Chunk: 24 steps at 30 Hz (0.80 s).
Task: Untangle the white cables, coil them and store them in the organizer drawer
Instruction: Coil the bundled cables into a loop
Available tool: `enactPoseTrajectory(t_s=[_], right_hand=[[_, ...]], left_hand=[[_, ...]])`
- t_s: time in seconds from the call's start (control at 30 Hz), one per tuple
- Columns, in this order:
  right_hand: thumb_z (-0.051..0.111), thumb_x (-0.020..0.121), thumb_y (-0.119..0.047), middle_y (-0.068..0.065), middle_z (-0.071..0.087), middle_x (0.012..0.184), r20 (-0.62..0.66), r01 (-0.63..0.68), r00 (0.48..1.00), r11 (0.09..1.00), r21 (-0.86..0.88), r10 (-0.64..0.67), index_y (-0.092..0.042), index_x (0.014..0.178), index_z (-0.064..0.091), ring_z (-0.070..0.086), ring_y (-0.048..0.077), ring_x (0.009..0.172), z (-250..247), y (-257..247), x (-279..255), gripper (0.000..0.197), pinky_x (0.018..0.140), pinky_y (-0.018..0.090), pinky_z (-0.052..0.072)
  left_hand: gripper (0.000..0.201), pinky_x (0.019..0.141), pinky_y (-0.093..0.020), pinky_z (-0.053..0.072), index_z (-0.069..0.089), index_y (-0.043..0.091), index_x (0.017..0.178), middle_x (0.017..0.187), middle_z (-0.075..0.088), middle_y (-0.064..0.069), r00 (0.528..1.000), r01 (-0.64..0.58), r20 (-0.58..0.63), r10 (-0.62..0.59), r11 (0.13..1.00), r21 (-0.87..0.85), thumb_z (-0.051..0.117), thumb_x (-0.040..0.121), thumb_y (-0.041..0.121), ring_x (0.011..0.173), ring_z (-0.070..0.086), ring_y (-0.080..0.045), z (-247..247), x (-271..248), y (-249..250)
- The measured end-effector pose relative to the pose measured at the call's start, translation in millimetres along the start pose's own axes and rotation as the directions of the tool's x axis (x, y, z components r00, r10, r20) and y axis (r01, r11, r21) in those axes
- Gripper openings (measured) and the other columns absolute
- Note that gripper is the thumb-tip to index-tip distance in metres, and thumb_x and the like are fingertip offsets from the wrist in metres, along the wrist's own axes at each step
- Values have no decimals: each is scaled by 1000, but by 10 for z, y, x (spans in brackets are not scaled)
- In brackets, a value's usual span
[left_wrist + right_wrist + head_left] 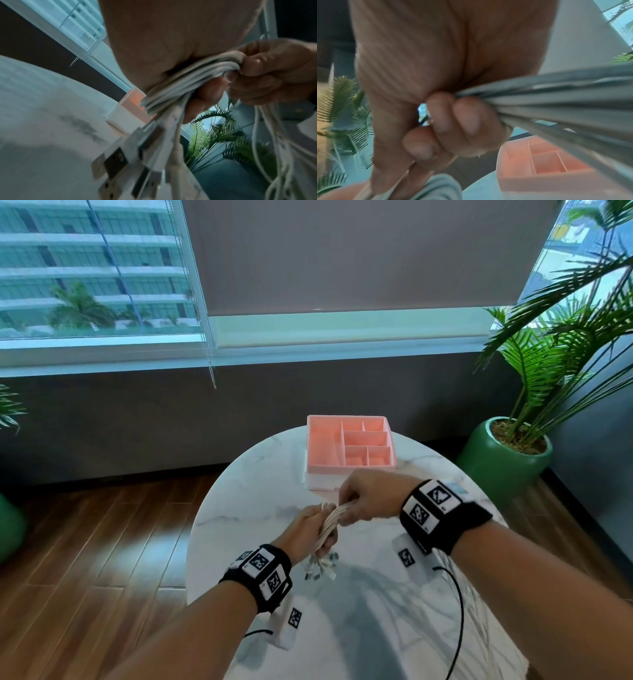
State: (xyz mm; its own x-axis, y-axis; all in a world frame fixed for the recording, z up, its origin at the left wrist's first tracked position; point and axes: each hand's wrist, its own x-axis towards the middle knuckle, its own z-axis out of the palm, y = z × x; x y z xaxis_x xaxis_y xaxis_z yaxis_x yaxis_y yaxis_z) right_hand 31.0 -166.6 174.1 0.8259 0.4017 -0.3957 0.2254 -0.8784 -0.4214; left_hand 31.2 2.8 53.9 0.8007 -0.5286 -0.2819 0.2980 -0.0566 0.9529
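A bundle of white cables [331, 521] hangs between both hands above the marble table [246, 498]. My left hand [310, 534] grips the bundle near its lower end, and several USB plugs [320, 568] dangle below the fist. My right hand [363, 501] grips the same bundle just above and to the right. In the left wrist view the white cables [180, 86] run through the palm with the USB plugs [116, 162] close to the lens. The right wrist view shows fingers [464, 121] curled round the cables [556, 102]. The pink organizer drawer [349, 445] sits open behind the hands.
The pink organizer drawer rests on a white base [320, 482] at the table's far side, with several bare compartments. A potted palm in a green pot [503, 457] stands right of the table. Wooden floor [102, 542] lies to the left, with a window wall behind.
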Motion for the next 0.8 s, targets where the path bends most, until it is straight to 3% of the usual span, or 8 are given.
enactPoseTrajectory(t_s=[0.1,0.2,0.3,0.47,0.53,0.63,0.7,0.8], right_hand=[[78,81,-34,-3,57,58,-24,11,1000,994,106,-9,-18,81,73,47,9,47,-207,39,109,17,44,24,40],[83,76,-38,4,58,61,-116,53,993,975,216,-29,-14,78,72,51,15,54,-344,111,226,26,47,28,44],[85,69,-50,7,54,61,-243,93,970,938,334,-10,-11,74,65,48,20,53,-225,229,346,45,50,31,44],[80,66,-63,1,49,58,-285,151,957,754,640,50,-13,71,58,46,15,50,244,450,452,55,51,29,43],[78,73,-57,2,53,62,-215,137,976,730,670,15,-10,77,62,51,15,53,361,526,462,50,56,31,47],[74,86,-36,2,53,63,-169,93,985,771,630,19,-2,84,62,51,10,52,356,586,437,36,55,26,46],[74,87,-28,4,50,63,-244,104,968,796,596,56,5,86,65,44,10,50,217,561,437,35,48,23,38],[80,81,-25,7,48,62,-385,173,919,788,591,87,-1,82,70,37,10,48,55,499,467,26,45,23,30]], left_hand=[[60,43,-23,29,45,15,69,52,37,-4,990,126,85,-110,971,-206,24,106,57,38,28,-15,54,-27,150],[67,43,-22,25,42,17,66,51,31,-1,979,139,179,-93,953,-269,26,96,75,37,23,-14,42,-34,306],[54,43,-23,17,37,20,64,49,22,3,975,132,212,-72,950,-284,48,90,66,39,16,-12,-18,-102,461],[48,42,-22,19,37,20,65,52,16,1,992,73,124,-36,949,-307,54,95,55,39,14,-12,-120,-168,500],[47,42,-22,21,35,20,67,52,17,1,993,66,118,-29,945,-321,53,95,54,40,15,-12,-158,-195,448],[50,44,-25,22,34,20,67,53,18,1,989,97,136,-57,948,-304,54,97,55,41,18,-13,-174,-217,326],[51,45,-25,25,34,20,66,55,22,0,990,107,116,-76,951,-290,58,93,56,44,22,-14,-158,-222,273],[51,45,-24,28,33,19,66,56,24,0,992,87,113,-54,948,-306,57,94,56,44,23,-14,-149,-203,303]])
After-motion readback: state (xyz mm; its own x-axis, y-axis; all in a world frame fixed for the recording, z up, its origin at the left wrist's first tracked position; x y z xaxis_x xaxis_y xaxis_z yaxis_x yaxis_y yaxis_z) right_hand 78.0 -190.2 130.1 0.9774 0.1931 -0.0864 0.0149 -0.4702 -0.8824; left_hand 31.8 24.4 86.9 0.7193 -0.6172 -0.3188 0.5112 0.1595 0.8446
